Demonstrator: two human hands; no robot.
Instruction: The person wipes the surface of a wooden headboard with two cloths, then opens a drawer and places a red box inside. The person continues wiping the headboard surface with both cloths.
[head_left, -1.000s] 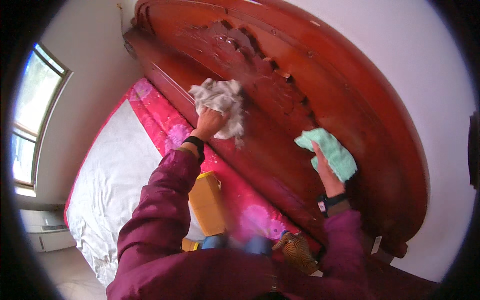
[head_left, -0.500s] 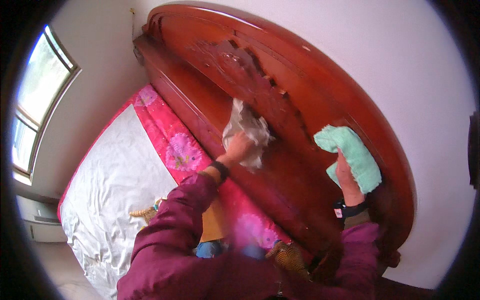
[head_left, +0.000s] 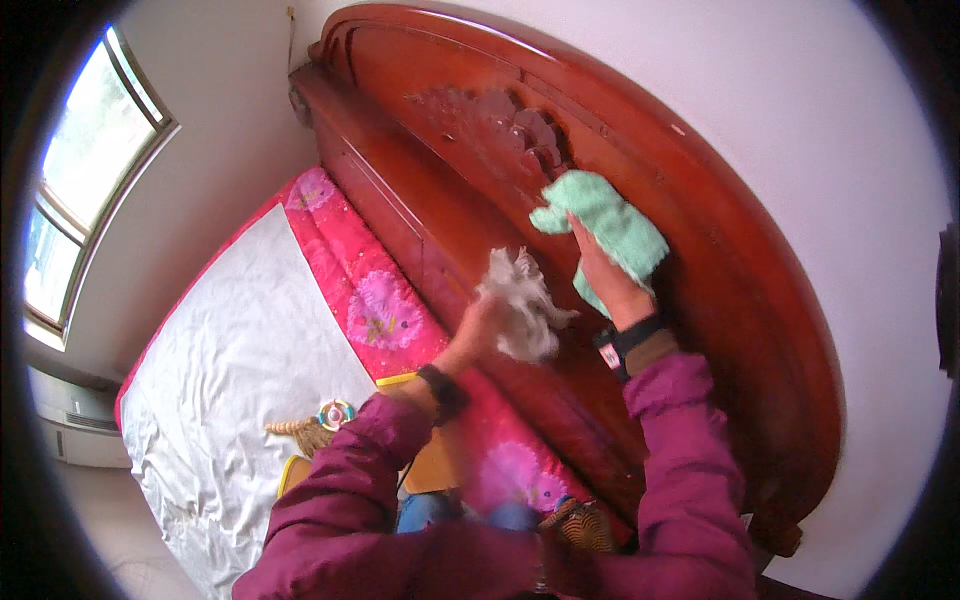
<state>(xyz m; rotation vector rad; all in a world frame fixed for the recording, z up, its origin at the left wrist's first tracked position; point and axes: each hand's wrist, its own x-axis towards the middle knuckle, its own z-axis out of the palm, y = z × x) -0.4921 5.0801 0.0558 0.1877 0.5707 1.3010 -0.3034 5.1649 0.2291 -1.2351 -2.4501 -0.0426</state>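
A reddish-brown wooden headboard (head_left: 700,240) with carved relief runs diagonally across the view. My right hand (head_left: 606,275) presses a mint-green towel (head_left: 622,225) against its upright panel, just below the carving. The towel is bunched and partly covers the fingers. Lower down, over the headboard's ledge, my left hand (head_left: 482,325) grips a crumpled greyish-white cloth (head_left: 525,305). The cloth's ragged end hangs loose and looks smeared by motion, and the left fingertips are partly hidden behind it.
Left of the headboard lies a bed with a white sheet (head_left: 240,340) and pink flowered bedding (head_left: 385,310). A braided straw-coloured item (head_left: 300,432) with a colourful ring lies beside my left forearm. A window (head_left: 95,150) is at the far left.
My right hand has slid the green towel leftward and up along the headboard, nearer the carving. The left hand, with the greyish cloth, has shifted slightly nearer. The view has turned slightly.
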